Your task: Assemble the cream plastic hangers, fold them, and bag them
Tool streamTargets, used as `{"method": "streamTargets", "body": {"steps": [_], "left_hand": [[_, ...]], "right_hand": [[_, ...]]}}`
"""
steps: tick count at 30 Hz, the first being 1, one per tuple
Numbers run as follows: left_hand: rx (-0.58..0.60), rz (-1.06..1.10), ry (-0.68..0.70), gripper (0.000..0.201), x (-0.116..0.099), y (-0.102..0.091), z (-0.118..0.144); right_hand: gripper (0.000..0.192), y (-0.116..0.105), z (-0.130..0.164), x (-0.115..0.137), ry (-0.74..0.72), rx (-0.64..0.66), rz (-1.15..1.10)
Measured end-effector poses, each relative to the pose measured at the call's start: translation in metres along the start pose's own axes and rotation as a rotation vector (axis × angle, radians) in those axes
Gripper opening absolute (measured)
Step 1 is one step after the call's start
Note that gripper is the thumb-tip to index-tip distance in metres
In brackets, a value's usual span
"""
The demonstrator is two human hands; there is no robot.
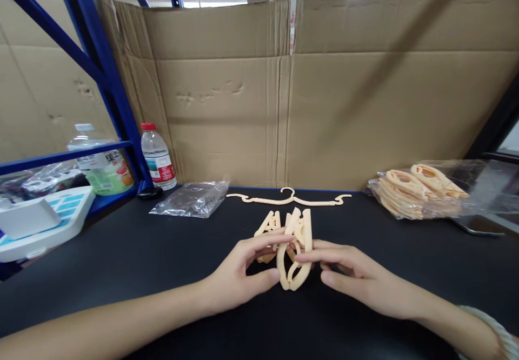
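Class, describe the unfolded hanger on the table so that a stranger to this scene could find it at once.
Start at the cardboard wall behind the black table. At its foot, centred, lies the flat hanger, beyond both hands. Unlike the folded hangers, it is spread wide, hook up.

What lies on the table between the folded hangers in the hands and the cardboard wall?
In the head view, one unfolded hanger lies flat between the folded hangers and the cardboard.

Black table (121, 262): clear bag (190, 199) center-left, 1 unfolded hanger (288, 198) at the back, bagged hangers (417, 188) on the right.
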State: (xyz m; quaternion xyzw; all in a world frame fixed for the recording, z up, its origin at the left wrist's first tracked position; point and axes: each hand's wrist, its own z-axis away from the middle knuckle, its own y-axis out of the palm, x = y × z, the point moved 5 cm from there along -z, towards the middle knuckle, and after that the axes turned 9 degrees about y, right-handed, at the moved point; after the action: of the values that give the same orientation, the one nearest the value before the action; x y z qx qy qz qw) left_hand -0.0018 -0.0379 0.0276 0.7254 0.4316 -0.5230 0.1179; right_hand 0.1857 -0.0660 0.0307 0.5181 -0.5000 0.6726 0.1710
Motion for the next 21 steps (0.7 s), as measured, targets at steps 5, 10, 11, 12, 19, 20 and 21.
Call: {"method": "streamTargets", "body": {"steps": [5,10,11,12,19,20,21], "left_hand": [[0.049,-0.28,0.111,0.059,-0.009,-0.002,0.001],[0.069,-0.482,0.204,0.052,-0.015,-0.002,0.0],[0.096,-0.53,0.211,0.052,-0.014,-0.001,0.0],[0.128,-0.578,0.208,0.053,-0.012,0.0,0.0],[0.321,-0.681,0.1,0.055,-0.004,0.006,0.003],[0.333,-0.673,0.09,0.056,-0.004,0.007,0.003],[0.343,-0.666,0.081,0.057,-0.005,0.007,0.004]], "right_hand": [[0.033,-0.014,-0.005,-0.004,-0.002,-0.06,-0.143],[0.038,-0.045,-0.009,-0.028,0.139,-0.326,-0.031],[0.037,-0.048,-0.009,-0.031,0.144,-0.345,0.06],[0.036,-0.05,-0.009,-0.033,0.137,-0.343,0.165],[0.041,-0.038,-0.005,-0.031,0.124,-0.215,0.603],[0.042,-0.036,-0.004,-0.029,0.124,-0.201,0.627],[0.045,-0.034,-0.003,-0.028,0.12,-0.19,0.648]]}}
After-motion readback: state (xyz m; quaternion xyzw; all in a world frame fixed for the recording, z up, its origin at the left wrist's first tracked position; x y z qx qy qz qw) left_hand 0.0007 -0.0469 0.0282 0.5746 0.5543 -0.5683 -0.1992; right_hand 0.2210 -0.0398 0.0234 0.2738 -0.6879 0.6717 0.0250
